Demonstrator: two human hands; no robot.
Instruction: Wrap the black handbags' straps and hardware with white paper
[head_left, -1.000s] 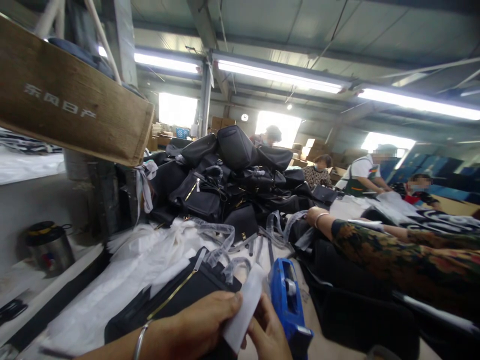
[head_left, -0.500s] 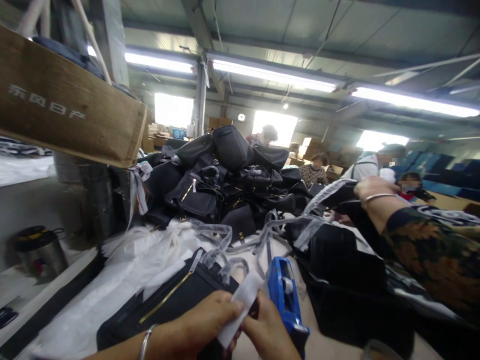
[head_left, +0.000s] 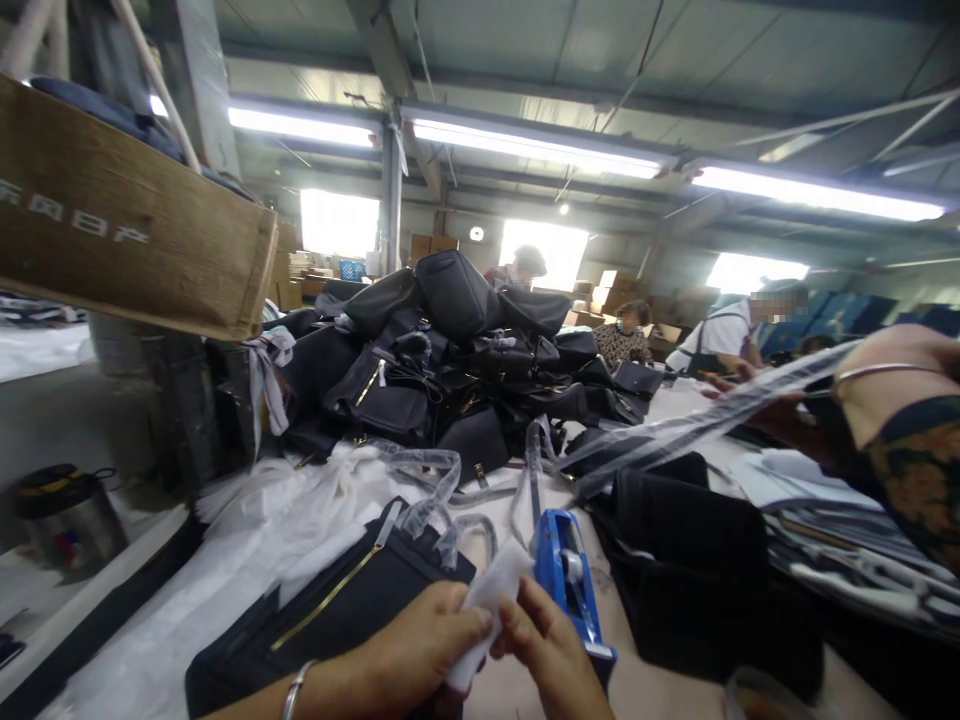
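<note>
Between my two hands is a folded strip of thin white wrapping material (head_left: 486, 610). My left hand (head_left: 431, 630) pinches its left side, thumb on top. At its right edge my right hand (head_left: 544, 640) grips with thumb and fingers together. Under and left of my left hand lies a black bag (head_left: 322, 600) with a gold zipper, its handle wrapped in clear plastic (head_left: 465, 540). Right beside my right hand stands a blue tape dispenser (head_left: 566, 570). White wrapping sheets (head_left: 225, 570) spread out to the left of the bag.
A tall heap of black bags (head_left: 457, 350) fills the table's middle. At right, a co-worker's arm (head_left: 900, 400) pulls plastic-wrapped straps (head_left: 712, 410) over more black bags (head_left: 697, 560). A brown cloth bag (head_left: 135, 220) hangs at upper left, above a steel flask (head_left: 71, 520).
My right fingers have shifted on the white strip, which stays in both hands. The co-worker's arm has moved right, drawing the straps out taut. The view has turned slightly.
</note>
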